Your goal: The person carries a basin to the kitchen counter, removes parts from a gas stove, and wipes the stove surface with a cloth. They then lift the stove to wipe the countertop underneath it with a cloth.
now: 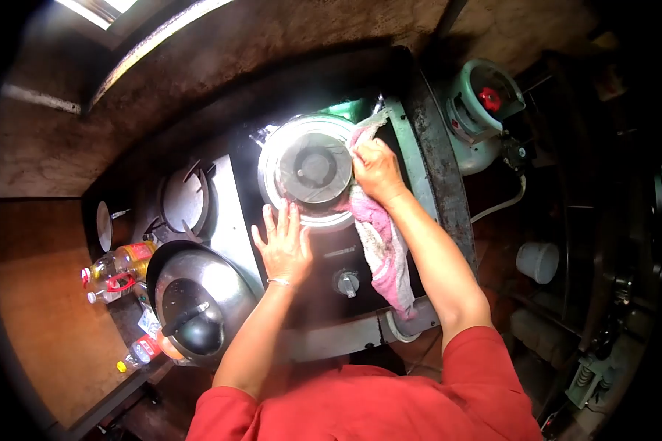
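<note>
My right hand [379,170] is closed round a pink and white cloth [375,235], at the right side of a round metal burner area [267,165] on the stove. The cloth's long end hangs down over the black stove top [309,283]. A dark, glossy disc [296,165] lies in the middle of the burner. With fingers spread and nothing held, my left hand [284,246] rests its fingertips at the burner's lower left rim. Below the burner is a silver stove knob [347,284].
Left of the stove stand a second burner [184,200] and a large metal pan [232,290] with a black-handled piece in it. Several plastic bottles [136,253] sit beside a brown board [44,294]. To the right are a gas cylinder [463,117] with hose and a white bucket [537,262].
</note>
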The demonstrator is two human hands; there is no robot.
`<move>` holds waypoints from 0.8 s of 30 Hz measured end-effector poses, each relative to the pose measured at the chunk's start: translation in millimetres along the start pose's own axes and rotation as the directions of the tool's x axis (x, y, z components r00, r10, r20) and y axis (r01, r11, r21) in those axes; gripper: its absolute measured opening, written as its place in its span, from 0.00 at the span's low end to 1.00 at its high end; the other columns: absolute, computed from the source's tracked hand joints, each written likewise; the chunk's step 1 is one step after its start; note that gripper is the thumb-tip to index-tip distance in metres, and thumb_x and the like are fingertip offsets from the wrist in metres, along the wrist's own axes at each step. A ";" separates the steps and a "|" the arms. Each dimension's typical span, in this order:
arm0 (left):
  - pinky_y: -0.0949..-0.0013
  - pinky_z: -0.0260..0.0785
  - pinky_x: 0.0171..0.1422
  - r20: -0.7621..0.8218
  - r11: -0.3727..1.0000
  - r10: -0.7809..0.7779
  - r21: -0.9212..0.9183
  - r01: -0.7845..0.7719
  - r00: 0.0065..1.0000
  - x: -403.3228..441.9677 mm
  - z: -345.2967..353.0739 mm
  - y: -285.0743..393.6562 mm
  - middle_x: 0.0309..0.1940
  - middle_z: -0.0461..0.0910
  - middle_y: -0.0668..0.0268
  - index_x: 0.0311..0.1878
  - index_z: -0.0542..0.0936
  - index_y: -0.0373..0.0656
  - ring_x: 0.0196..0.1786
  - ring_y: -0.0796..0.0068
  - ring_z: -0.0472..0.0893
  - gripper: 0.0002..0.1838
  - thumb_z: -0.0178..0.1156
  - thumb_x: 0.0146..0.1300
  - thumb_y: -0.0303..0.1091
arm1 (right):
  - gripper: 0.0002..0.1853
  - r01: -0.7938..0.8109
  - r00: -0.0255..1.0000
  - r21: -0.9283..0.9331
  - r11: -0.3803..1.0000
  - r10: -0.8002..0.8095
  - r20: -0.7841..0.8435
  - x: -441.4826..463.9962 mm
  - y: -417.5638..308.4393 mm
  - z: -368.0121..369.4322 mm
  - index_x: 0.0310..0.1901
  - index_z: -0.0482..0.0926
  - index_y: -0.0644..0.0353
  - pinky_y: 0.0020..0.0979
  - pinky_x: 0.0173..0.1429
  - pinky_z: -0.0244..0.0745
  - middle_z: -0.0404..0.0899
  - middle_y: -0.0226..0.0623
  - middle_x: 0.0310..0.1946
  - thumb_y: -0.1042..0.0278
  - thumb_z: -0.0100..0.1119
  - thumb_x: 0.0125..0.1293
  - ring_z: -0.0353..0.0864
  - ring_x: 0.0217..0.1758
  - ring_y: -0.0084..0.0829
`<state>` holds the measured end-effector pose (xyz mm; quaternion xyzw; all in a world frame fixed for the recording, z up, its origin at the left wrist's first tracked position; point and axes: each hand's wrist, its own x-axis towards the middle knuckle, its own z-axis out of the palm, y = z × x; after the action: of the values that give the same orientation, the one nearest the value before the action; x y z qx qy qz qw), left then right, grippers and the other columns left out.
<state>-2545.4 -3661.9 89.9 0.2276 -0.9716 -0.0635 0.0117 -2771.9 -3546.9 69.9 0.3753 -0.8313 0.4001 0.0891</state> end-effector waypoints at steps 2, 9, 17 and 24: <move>0.39 0.36 0.76 -0.009 1.000 -0.003 -0.006 0.003 1.000 1.4 -1.0 1.0 0.76 0.57 0.67 0.73 0.64 0.48 0.79 0.55 0.50 0.30 0.49 0.70 0.45 | 0.02 -0.029 0.995 -0.020 0.999 0.031 0.096 -25.8 -7.5 -10.3 0.29 0.77 0.63 0.44 0.40 0.73 0.78 0.46 0.28 0.77 0.59 0.53 0.76 0.34 0.49; 0.40 0.36 0.76 0.001 1.000 -0.003 0.011 0.003 1.000 1.6 2.8 -1.3 0.76 0.58 0.66 0.73 0.64 0.47 0.79 0.54 0.51 0.30 0.48 0.70 0.45 | 0.02 0.005 1.000 -0.012 1.000 -0.005 -0.016 6.3 4.7 5.9 0.29 0.80 0.62 0.43 0.42 0.74 0.79 0.44 0.28 0.75 0.60 0.52 0.77 0.35 0.47; 0.39 0.36 0.76 0.033 1.000 -0.014 0.014 0.014 0.999 2.3 2.3 1.8 0.77 0.55 0.66 0.73 0.63 0.47 0.79 0.54 0.49 0.30 0.47 0.70 0.46 | 0.03 -0.017 0.993 0.130 0.991 0.001 0.116 -41.5 -8.2 -28.0 0.27 0.79 0.60 0.40 0.41 0.72 0.78 0.41 0.27 0.73 0.64 0.54 0.75 0.34 0.45; 0.40 0.36 0.76 0.021 0.999 -0.008 0.041 0.007 1.000 2.6 3.2 1.4 0.76 0.58 0.65 0.73 0.64 0.46 0.79 0.54 0.50 0.30 0.46 0.70 0.45 | 0.02 0.041 0.990 0.080 0.996 -0.052 0.131 51.4 31.6 11.0 0.27 0.80 0.58 0.44 0.43 0.73 0.81 0.41 0.29 0.72 0.59 0.55 0.77 0.37 0.50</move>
<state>-2548.5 -3661.4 86.9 0.2307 -0.9719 -0.0463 -0.0036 -2828.3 -3570.8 66.7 0.4238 -0.8103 0.4039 0.0281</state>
